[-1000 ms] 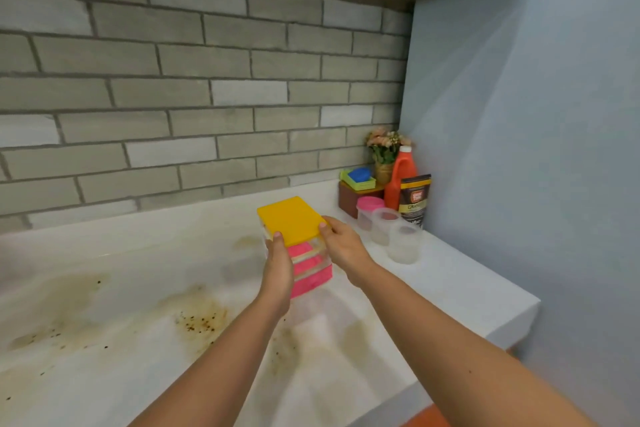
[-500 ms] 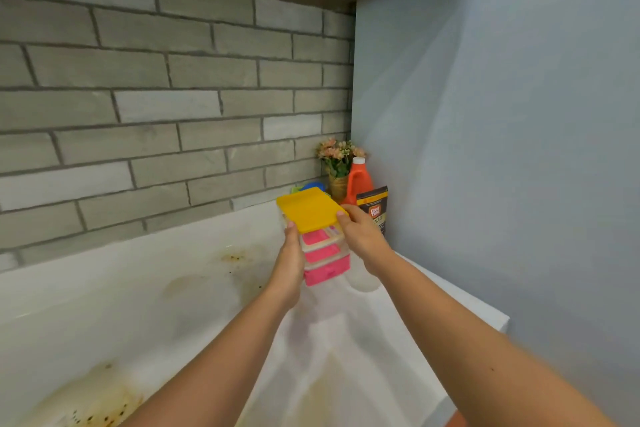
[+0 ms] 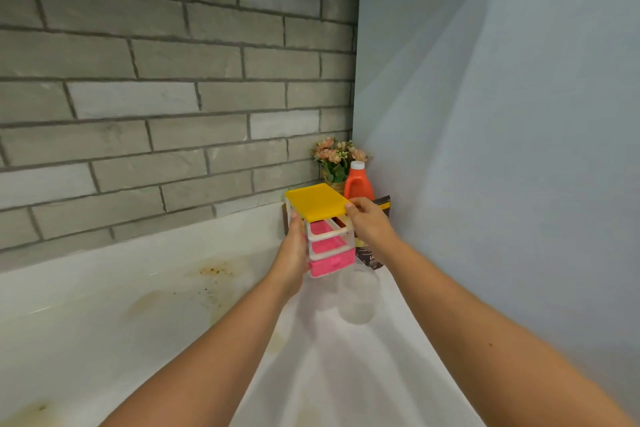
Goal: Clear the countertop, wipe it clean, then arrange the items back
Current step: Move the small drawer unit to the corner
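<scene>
A small drawer organizer (image 3: 325, 246) with a yellow top, white frame and pink drawers is held in the air over the white countertop (image 3: 104, 305), near the back right corner. My left hand (image 3: 294, 253) grips its left side. My right hand (image 3: 369, 224) grips its right side at the yellow lid's corner. Brown stains and specks mark the counter left of the organizer.
In the corner stand a flower pot (image 3: 334, 159), an orange bottle (image 3: 358, 182) and a dark pouch (image 3: 372, 253), partly hidden by my right hand. A clear plastic cup (image 3: 356, 298) stands just below the organizer. Grey brick wall behind, blue wall at right.
Both hands have carried the organizer up and towards the back right corner. It now hides the small box and containers that showed there before.
</scene>
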Available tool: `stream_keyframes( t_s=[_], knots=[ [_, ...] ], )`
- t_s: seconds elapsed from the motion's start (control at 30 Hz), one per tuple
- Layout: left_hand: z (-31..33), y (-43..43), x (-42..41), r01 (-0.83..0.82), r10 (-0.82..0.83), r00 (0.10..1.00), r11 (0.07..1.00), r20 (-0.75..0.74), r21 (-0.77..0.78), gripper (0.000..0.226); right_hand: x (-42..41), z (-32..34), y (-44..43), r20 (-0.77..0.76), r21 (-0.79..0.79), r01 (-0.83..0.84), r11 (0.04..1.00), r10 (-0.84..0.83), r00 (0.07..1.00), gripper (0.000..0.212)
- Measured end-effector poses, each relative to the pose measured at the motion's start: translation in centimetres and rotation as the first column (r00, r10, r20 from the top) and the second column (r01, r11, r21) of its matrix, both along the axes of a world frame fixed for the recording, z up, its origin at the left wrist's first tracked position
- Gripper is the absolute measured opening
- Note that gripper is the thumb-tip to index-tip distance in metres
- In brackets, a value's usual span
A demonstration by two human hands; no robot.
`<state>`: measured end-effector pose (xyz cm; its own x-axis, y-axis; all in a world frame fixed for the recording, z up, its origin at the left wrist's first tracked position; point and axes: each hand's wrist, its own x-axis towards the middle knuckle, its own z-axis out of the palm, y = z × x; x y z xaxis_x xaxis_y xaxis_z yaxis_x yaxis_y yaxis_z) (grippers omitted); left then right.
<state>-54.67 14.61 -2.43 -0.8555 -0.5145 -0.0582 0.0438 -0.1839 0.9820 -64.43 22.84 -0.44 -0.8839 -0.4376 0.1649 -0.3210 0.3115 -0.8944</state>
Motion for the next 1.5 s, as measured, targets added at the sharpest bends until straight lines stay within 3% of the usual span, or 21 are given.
stream_keyframes(
  t_s=[0.43,0.83,1.1,1.3,1.5],
  knots=[
    [0.2,0.5,-5.2,-0.062,0.062,0.998,0.997,0.012,0.049,0.048,-6.1,-1.6,-0.8,0.030,0.025,-0.024,0.999,0.023,0.999,0.034],
    [-1.0,0.3,-6.0,-0.142,0.142,0.990,0.990,0.000,0.003,0.050,-7.7,-2.3,-1.8,-0.104,0.106,0.044,0.993,-0.033,0.994,0.037],
    [-1.1,-0.6,-5.5,-0.267,0.270,0.960,0.962,0.075,-0.048,0.052,-6.7,-0.9,-1.8,-0.314,-0.010,0.180,0.984,-0.174,0.933,0.031],
    [-2.0,-2.5,-3.6,-0.368,0.374,0.924,0.927,0.080,-0.076,0.046,-3.5,0.2,-3.5,-0.421,-0.131,0.073,0.989,-0.122,0.899,0.025],
    [-2.2,-4.9,2.6,-0.439,0.444,0.896,0.891,0.021,-0.117,0.014,2.1,-0.1,-6.7,-0.391,-0.172,-0.139,0.975,0.062,0.918,0.017]
  ],
)
